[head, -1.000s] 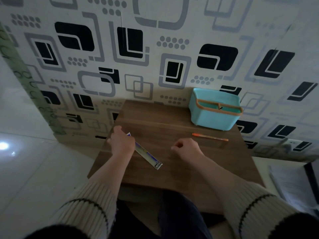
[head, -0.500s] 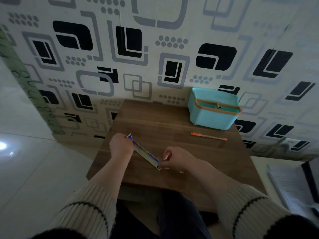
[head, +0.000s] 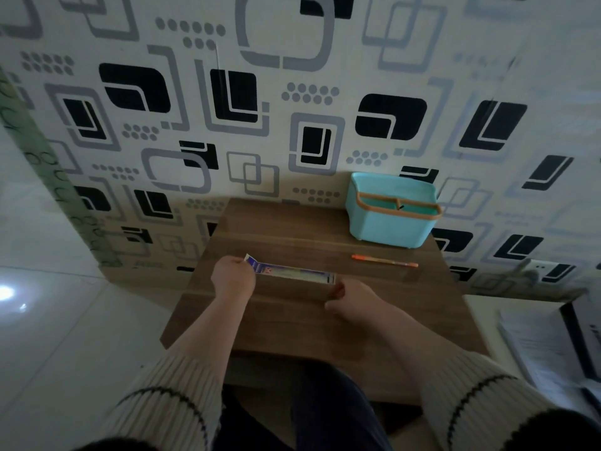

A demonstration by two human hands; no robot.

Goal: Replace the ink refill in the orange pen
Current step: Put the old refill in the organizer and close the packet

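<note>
A long, narrow refill packet (head: 294, 274), blue and white, is held level just above the small wooden table (head: 292, 320). My left hand (head: 232, 280) pinches its left end. My right hand (head: 353, 299) has curled fingers at its right end, and the fingertips hide the exact grip there. The orange pen (head: 384, 261) lies flat on the table to the right, beyond my right hand and untouched by either hand.
A turquoise basket (head: 390, 227) with an orange handle stands at the table's back right corner against the patterned wall. White tiled floor lies to the left. Papers and a dark object sit low at the far right.
My right hand moved left to the packet's right end. The packet, slanted on the table before, has been lifted and turned level between both hands.
</note>
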